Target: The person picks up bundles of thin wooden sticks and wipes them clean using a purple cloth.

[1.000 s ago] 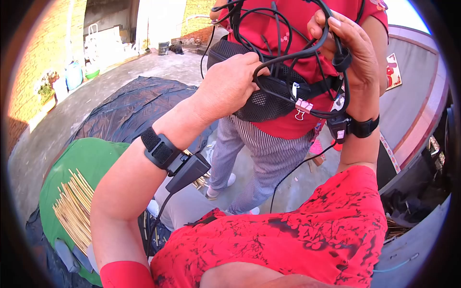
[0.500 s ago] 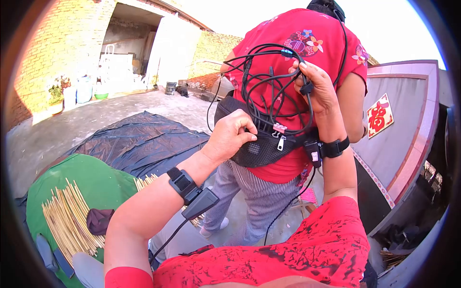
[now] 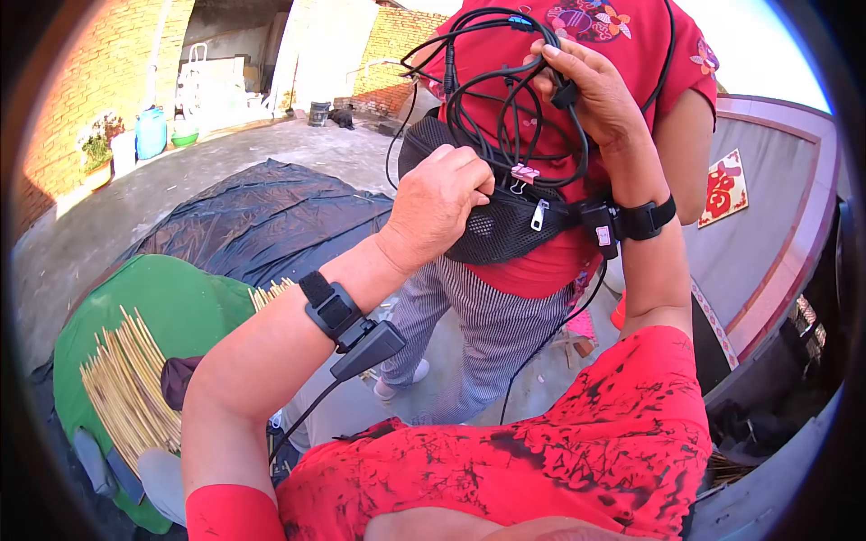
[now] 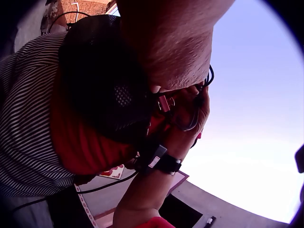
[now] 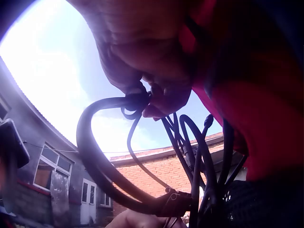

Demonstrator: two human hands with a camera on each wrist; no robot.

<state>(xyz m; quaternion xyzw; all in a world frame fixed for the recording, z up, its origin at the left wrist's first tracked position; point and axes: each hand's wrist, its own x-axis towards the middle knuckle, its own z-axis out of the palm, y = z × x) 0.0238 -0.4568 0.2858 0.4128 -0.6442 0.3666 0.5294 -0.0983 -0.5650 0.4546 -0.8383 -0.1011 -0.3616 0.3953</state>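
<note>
My right hand [image 3: 597,97] holds up a loose coil of black cables [image 5: 88,137], its fingers and thumb pinching the strands at the coil's upper right. The coil hangs against the back of a person in a red top [image 3: 600,63]. At that person's waist is a black mesh waist bag [image 3: 510,236] with a white zipper pull [image 3: 539,216]. My left hand [image 3: 437,200] has its fingers curled at the bag's upper edge, thumb and forefinger pinching there; the hand hides part of the bag. A pink binder clip [image 3: 524,174] sits at the coil's lower part, just above the bag.
A wrist camera [image 3: 368,350] is strapped to my left forearm, its cable trailing down. At left, thin sticks [image 3: 131,388] lie on a green cloth [image 3: 149,288]. Dark plastic sheeting [image 3: 271,212] covers ground behind. A grey panel wall [image 3: 767,171] stands at right.
The view tilted up, then partly back down. My right hand has shifted left with the coil, which hangs rounder. My left hand stays at the bag's upper edge.
</note>
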